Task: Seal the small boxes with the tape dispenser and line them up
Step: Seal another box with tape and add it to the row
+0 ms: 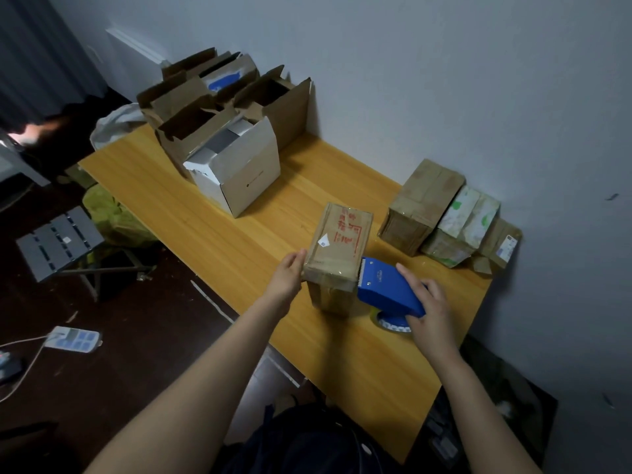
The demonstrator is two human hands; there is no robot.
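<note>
Head-worn view, facing down — close above table (pixel 164 186)

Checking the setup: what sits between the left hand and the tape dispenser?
The brown box with red writing, between left hand and tape dispenser; head view.

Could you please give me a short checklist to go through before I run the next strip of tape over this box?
1. Box steadied: left hand presses the brown box at its side: ok.
2. Dispenser held: right hand grips the tape dispenser: ok.
3. Blade placed: its toothed edge meets the box's near top edge: ok.
4. Tape end stuck to the box: cannot tell.
5. Top flaps lying flat: ok.
6. Row to join: sealed boxes stand along the wall: ok.
</note>
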